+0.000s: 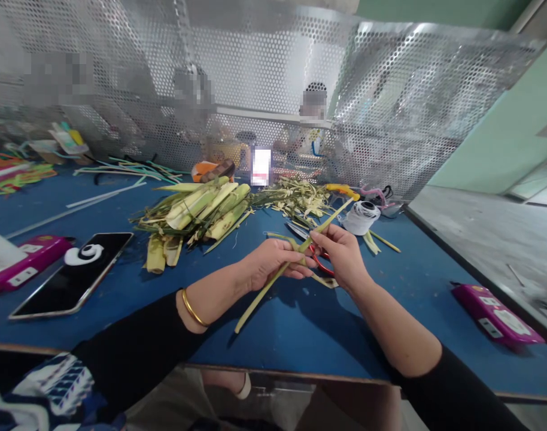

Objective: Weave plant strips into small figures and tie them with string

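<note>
Above the blue table, my left hand (280,261) pinches a small woven knot of pale green leaf strips, with a gold bangle on that wrist. One long leaf strip (261,302) slants down to the lower left from it. My right hand (339,248) is closed on the upper part of the strip, thumb and forefinger pressed together; its end points up and right. Red-handled scissors (321,263) lie behind and beneath the hands, partly hidden. Left of them rests a pile of corn husks (206,209). Thin shredded husk strips (300,197) lie behind.
A spool of white string (359,218) stands right of the hands. Purple tissue packs (495,314) lie at both sides, and a phone (78,269) sits at left. Another lit phone (261,166) leans against the perforated metal screen (264,78), with people behind it.
</note>
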`<state>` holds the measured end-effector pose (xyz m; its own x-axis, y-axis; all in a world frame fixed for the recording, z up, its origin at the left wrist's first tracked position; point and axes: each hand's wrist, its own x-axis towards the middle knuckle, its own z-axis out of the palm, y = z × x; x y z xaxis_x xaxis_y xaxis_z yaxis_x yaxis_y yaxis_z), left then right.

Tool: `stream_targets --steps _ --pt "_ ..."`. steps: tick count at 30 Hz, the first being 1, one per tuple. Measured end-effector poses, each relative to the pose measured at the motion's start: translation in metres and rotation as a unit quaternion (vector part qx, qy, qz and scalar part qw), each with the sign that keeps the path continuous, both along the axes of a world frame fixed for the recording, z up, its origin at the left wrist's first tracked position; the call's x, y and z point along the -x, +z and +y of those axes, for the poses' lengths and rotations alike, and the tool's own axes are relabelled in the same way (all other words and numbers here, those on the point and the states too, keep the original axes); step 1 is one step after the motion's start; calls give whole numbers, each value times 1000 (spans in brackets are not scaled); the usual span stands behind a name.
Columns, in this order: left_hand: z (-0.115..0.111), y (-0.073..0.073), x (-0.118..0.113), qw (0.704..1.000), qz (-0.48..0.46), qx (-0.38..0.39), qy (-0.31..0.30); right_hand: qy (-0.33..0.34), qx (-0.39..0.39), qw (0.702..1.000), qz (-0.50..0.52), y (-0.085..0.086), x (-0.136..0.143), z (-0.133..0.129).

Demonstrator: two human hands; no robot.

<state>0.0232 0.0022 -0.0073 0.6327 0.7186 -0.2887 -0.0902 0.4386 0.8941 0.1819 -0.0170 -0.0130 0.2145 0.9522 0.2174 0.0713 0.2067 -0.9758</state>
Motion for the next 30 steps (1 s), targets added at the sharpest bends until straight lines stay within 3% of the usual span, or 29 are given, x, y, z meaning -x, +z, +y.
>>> stream_targets --steps 3,7,9,16,25,27,30 --pt "0 -3 0 1000 13 -16 -8 7 -38 999 -37 6 1 -3" --pt "2 -5 2 999 22 -27 -27 142 2 989 -45 16 -1 -7" --pt "2 -5 2 999 17 -27 -35 158 10 986 -60 16 -2 -6" --pt "0 -4 4 996 4 -44 -82 71 84 994 -24 -2 -2 1" --pt "-2 -4 -2 997 66 -22 -22 18 92 989 -114 -7 -1 4" --pt "-1 -3 -2 999 53 10 8 -19 70 983 -168 -8 -3 4" --pt "2 -1 -1 997 8 40 64 -107 -46 958 -264 -4 -3 -1"
